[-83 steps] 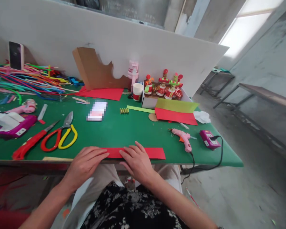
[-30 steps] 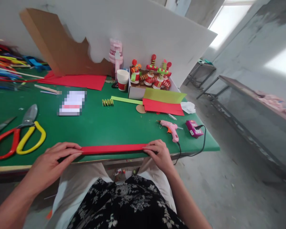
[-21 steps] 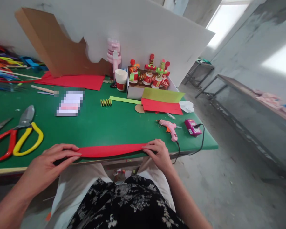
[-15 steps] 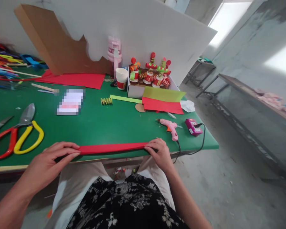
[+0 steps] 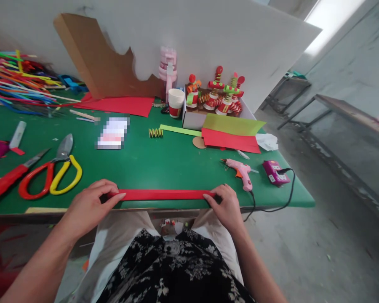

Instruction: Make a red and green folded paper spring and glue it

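Note:
A long narrow strip of red paper (image 5: 162, 194) lies along the near edge of the green table (image 5: 139, 162). My left hand (image 5: 90, 205) pinches the strip's left end, fingers curled over it. My right hand (image 5: 225, 205) pinches the right end the same way. The strip is stretched flat between the two hands.
Red and yellow scissors (image 5: 55, 176) lie to the left. A pink glue gun (image 5: 241, 172) with its cord and a purple plug block (image 5: 273, 172) lie to the right. Farther back are red and green paper sheets (image 5: 230, 134), a paper cup (image 5: 176, 103), a box of paper figures (image 5: 216, 99), cardboard (image 5: 101, 67) and coloured sticks (image 5: 15, 86).
Both hands moved from the middle of the red strip out to its ends. The strip now looks narrower and lies flat after bowing slightly. The view shifted a little.

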A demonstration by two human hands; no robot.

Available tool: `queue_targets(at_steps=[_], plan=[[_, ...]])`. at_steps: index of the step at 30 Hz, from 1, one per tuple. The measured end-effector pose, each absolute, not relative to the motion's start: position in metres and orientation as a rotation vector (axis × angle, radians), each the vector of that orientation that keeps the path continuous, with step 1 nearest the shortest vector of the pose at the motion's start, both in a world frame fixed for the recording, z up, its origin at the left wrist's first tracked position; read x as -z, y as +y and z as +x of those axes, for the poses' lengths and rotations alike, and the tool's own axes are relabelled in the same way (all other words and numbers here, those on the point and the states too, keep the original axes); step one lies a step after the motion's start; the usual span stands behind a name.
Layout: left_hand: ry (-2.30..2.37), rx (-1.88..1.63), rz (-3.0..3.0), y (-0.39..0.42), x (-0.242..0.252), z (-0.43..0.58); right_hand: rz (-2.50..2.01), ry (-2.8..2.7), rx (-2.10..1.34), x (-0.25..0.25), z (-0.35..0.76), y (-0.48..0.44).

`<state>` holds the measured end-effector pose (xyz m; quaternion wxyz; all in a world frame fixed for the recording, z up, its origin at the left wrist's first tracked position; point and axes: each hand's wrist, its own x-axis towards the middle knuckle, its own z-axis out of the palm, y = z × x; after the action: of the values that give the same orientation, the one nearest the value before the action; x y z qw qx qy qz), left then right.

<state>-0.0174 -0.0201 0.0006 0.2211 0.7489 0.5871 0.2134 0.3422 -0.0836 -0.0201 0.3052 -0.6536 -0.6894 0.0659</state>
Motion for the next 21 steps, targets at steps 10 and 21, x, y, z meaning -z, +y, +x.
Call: queue_targets(at_steps=[10, 21], plan=[[1.818, -0.353, 1.989, -0.012, -0.013, -0.001, -1.742, -1.745, -0.210, 0.019, 0.336, -0.085], [1.811, -0.221, 2.038, -0.009, -0.015, -0.001, -1.950, -1.784, -0.008, 0.015, 0.326, -0.085]])
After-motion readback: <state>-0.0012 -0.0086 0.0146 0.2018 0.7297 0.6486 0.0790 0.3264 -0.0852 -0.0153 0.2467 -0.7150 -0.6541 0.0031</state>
